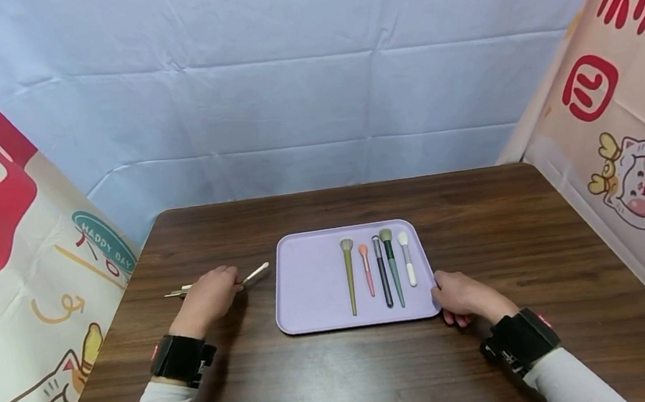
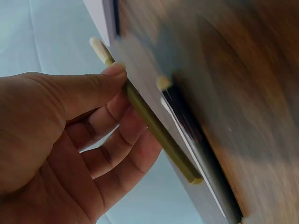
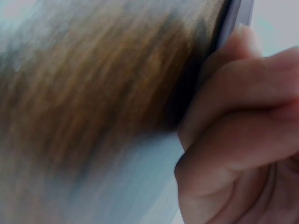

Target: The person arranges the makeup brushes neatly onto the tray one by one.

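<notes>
In the head view my left hand (image 1: 208, 297) is left of the lilac tray (image 1: 308, 289), just above the table. Thumb and fingertips pinch a makeup brush (image 2: 156, 130) with an olive handle and a small white tip. Beneath it in the left wrist view lie a dark-handled brush (image 2: 201, 144) and a pale one, partly hidden. My right hand (image 1: 464, 294) grips the tray's lower right edge, thumb at the rim and fingers curled. On the tray, side by side, lie an olive brush (image 1: 351, 284), a pink brush (image 1: 367, 272), a dark brush (image 1: 383, 277), a green brush (image 1: 393, 269) and a white-tipped brush (image 1: 408, 261).
The wooden table (image 1: 331, 385) carries the tray near its middle. A pale blue cloth (image 1: 287, 99) hangs behind it. Printed cloths stand at the left (image 1: 39, 280) and right (image 1: 626, 193) sides.
</notes>
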Demonstrator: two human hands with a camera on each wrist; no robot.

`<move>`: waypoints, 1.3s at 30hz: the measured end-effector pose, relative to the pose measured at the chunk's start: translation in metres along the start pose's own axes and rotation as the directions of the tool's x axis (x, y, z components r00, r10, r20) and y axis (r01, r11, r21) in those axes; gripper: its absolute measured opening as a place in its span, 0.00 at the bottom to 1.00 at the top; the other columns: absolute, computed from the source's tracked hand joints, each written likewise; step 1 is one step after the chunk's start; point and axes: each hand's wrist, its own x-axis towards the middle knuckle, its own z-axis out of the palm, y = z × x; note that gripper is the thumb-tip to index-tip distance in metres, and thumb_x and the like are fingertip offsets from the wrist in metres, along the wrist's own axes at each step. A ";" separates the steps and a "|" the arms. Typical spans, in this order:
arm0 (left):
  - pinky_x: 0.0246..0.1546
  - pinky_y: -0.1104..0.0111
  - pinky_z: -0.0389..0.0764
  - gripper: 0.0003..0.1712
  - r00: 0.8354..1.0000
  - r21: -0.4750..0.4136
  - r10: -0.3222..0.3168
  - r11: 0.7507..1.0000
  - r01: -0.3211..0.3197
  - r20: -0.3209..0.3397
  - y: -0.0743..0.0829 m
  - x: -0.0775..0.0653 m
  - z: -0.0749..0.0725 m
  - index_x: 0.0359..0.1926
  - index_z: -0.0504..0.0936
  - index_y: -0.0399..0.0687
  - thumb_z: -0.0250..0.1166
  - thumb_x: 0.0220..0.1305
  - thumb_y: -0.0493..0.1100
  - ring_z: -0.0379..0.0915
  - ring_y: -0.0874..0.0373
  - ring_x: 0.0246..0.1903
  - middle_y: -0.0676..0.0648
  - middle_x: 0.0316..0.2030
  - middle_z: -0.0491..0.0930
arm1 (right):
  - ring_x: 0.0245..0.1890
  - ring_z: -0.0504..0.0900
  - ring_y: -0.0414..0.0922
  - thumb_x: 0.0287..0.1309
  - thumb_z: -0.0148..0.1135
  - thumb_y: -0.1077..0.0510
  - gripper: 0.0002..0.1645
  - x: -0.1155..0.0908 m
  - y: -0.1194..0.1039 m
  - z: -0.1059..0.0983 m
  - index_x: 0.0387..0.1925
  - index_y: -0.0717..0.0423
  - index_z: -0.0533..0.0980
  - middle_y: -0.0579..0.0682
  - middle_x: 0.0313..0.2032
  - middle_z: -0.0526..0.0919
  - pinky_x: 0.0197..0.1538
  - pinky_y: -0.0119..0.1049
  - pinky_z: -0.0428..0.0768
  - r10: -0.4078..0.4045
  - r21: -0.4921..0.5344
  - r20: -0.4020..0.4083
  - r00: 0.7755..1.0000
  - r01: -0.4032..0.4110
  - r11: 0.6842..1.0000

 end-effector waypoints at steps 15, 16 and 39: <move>0.31 0.54 0.79 0.04 0.997 -0.026 -0.049 0.998 0.050 0.053 0.030 0.023 0.002 0.33 0.81 0.45 0.69 0.65 0.38 0.79 0.49 0.32 0.46 0.31 0.80 | 0.10 0.72 0.41 0.70 0.43 0.63 0.07 0.000 0.000 0.000 0.38 0.62 0.68 0.53 0.17 0.78 0.15 0.32 0.71 -0.008 -0.012 -0.007 1.000 0.008 1.000; 0.31 0.54 0.79 0.04 0.998 -0.028 -0.048 0.998 0.049 0.051 0.033 0.025 0.002 0.33 0.81 0.44 0.68 0.65 0.38 0.78 0.49 0.32 0.46 0.31 0.80 | 0.10 0.72 0.41 0.70 0.43 0.63 0.07 0.000 0.000 0.000 0.38 0.62 0.68 0.53 0.17 0.78 0.15 0.32 0.71 -0.009 -0.013 -0.007 1.000 0.009 1.000; 0.23 0.65 0.74 0.07 0.990 -0.164 -0.140 0.976 0.143 0.032 0.090 0.059 0.010 0.27 0.82 0.41 0.67 0.63 0.36 0.73 0.55 0.21 0.46 0.24 0.81 | 0.10 0.73 0.42 0.72 0.42 0.62 0.08 0.000 0.000 0.000 0.42 0.64 0.68 0.53 0.17 0.79 0.16 0.32 0.71 -0.004 -0.017 0.002 1.000 0.004 1.000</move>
